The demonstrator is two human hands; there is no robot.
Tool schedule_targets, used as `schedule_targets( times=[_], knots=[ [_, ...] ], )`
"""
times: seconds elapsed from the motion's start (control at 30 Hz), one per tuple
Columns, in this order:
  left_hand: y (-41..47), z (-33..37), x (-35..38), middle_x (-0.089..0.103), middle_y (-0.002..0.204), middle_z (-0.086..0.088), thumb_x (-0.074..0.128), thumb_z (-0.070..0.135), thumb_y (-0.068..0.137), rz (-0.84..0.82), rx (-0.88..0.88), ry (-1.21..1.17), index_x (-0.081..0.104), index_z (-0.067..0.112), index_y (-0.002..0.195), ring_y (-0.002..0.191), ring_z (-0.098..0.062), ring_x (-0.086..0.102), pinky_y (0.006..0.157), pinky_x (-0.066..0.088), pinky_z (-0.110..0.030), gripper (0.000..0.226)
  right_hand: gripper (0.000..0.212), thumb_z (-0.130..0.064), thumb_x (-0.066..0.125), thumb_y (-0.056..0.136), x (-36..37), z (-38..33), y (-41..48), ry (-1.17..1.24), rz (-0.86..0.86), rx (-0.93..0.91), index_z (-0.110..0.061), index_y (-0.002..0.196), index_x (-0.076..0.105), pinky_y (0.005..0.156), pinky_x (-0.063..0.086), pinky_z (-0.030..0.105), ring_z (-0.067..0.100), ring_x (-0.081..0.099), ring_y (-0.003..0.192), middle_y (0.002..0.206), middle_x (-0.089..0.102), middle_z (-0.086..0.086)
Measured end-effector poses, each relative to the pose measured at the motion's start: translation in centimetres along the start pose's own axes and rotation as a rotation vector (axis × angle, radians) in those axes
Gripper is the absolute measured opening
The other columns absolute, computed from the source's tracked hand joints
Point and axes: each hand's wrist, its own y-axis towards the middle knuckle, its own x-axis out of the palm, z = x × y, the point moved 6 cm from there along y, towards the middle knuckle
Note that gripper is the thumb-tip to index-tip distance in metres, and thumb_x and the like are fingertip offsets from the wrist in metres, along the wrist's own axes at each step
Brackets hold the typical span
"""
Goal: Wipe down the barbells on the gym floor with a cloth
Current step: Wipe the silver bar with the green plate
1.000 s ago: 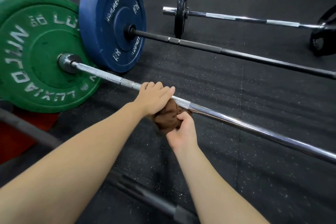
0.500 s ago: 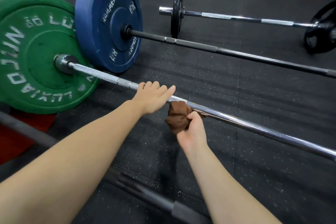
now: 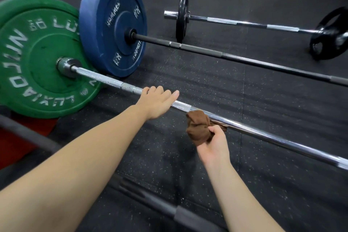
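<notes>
Black speckled rubber floor [image 3: 188, 84], seen from above. Three barbells stand on it on their plates, roughly parallel. Nearest me is a chrome bar [image 3: 263, 133] with a green plate [image 3: 37, 73]. Behind it is a black bar [image 3: 244, 60] with a blue plate [image 3: 113, 24]. Farthest is a silver bar [image 3: 244, 23] between small black plates [image 3: 182, 13]. A dark bar [image 3: 160, 205] lies closest to me.

Cloth [image 3: 197, 128] on barbell [image 3: 263, 134], right of plate [image 3: 37, 58]
</notes>
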Motion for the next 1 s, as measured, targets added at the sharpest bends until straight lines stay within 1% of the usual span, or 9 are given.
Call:
schedule_targets(
  times=[0.1, 0.27, 0.4, 0.5, 0.63, 0.73, 0.83, 0.87, 1.0],
  knots=[
    [0.1, -0.1, 0.3, 0.026, 0.109, -0.003, 0.035, 0.013, 0.103, -0.005, 0.011, 0.023, 0.005, 0.025, 0.158, 0.097, -0.025, 0.023, 0.11, 0.028, -0.052, 0.063, 0.029, 0.0, 0.039, 0.097, 0.0, -0.1, -0.2, -0.014, 0.0, -0.002, -0.002, 0.115, 0.062, 0.103, 0.05, 0.036, 0.022, 0.066, 0.093, 0.112, 0.065, 0.014],
    [0.2, -0.3, 0.7, 0.039, 0.127, -0.007, 0.032, 0.017, 0.105, 0.004, 0.013, 0.055, 0.006, 0.027, 0.159, 0.108, -0.031, 0.036, 0.107, 0.03, -0.051, 0.061, 0.036, 0.0, 0.037, 0.098, 2.4, 2.5, 0.3, -0.047, 0.0, 0.043, 0.001, 0.127, 0.06, 0.074, 0.059, 0.035, 0.023, 0.071, 0.09, 0.12, 0.068, 0.017],
    [0.2, -0.3, 0.5, 0.041, 0.131, -0.007, 0.032, 0.017, 0.106, 0.031, 0.019, 0.088, 0.009, 0.024, 0.159, 0.114, -0.033, 0.04, 0.102, 0.033, -0.051, 0.058, 0.039, 0.003, 0.037, 0.098, 4.6, 4.6, 0.9, -0.084, -0.015, 0.041, 0.004, 0.132, 0.057, 0.065, 0.06, 0.033, 0.025, 0.07, 0.093, 0.117, 0.068, 0.018],
    [0.0, -0.2, 0.2, 0.043, 0.133, -0.006, 0.031, 0.017, 0.107, 0.04, 0.011, 0.076, 0.013, 0.022, 0.159, 0.116, -0.034, 0.041, 0.103, 0.033, -0.05, 0.055, 0.034, 0.003, 0.036, 0.1, 4.8, 4.6, 0.9, -0.049, -0.01, 0.049, 0.004, 0.127, 0.057, 0.056, 0.059, 0.032, 0.025, 0.074, 0.08, 0.109, 0.069, 0.019],
    [-0.1, -0.3, 0.3, 0.042, 0.132, -0.007, 0.032, 0.015, 0.106, 0.052, -0.002, 0.074, 0.012, 0.023, 0.16, 0.113, -0.033, 0.04, 0.106, 0.031, -0.048, 0.058, 0.031, 0.003, 0.035, 0.099, 3.0, 3.0, 0.3, -0.019, -0.023, 0.046, 0.003, 0.118, 0.06, 0.059, 0.06, 0.029, 0.019, 0.074, 0.069, 0.101, 0.068, 0.016],
    [0.0, -0.1, 0.2, 0.041, 0.132, -0.008, 0.031, 0.013, 0.104, 0.048, 0.009, 0.079, 0.011, 0.022, 0.16, 0.113, -0.033, 0.04, 0.106, 0.031, -0.049, 0.06, 0.033, 0.002, 0.036, 0.098, 1.2, 1.2, 0.1, 0.009, -0.019, 0.017, 0.001, 0.12, 0.061, 0.072, 0.063, 0.032, 0.021, 0.074, 0.077, 0.106, 0.069, 0.016],
    [-0.1, 0.0, 0.2, 0.042, 0.131, -0.008, 0.03, 0.013, 0.104, 0.06, 0.026, 0.101, 0.01, 0.022, 0.16, 0.112, -0.033, 0.039, 0.104, 0.031, -0.05, 0.06, 0.036, 0.001, 0.038, 0.098, 0.1, 0.3, 0.1, 0.006, 0.001, 0.008, -0.001, 0.126, 0.06, 0.091, 0.058, 0.036, 0.022, 0.073, 0.086, 0.115, 0.069, 0.016],
    [-0.1, 0.0, 0.3, 0.042, 0.132, -0.008, 0.03, 0.014, 0.104, 0.06, 0.031, 0.108, 0.01, 0.022, 0.16, 0.112, -0.033, 0.039, 0.103, 0.032, -0.05, 0.06, 0.036, 0.001, 0.038, 0.098, 0.2, 0.4, 0.1, 0.007, 0.004, 0.008, -0.002, 0.127, 0.06, 0.093, 0.058, 0.036, 0.022, 0.073, 0.088, 0.118, 0.068, 0.016],
    [0.0, 0.0, 0.5, 0.04, 0.135, -0.008, 0.031, 0.016, 0.106, 0.07, 0.042, 0.126, 0.009, 0.023, 0.16, 0.114, -0.033, 0.04, 0.103, 0.033, -0.05, 0.059, 0.037, 0.001, 0.039, 0.1, 1.7, 2.0, 0.7, 0.019, 0.028, 0.012, -0.002, 0.13, 0.059, 0.065, 0.062, 0.03, 0.022, 0.071, 0.088, 0.121, 0.067, 0.017]
  ],
)
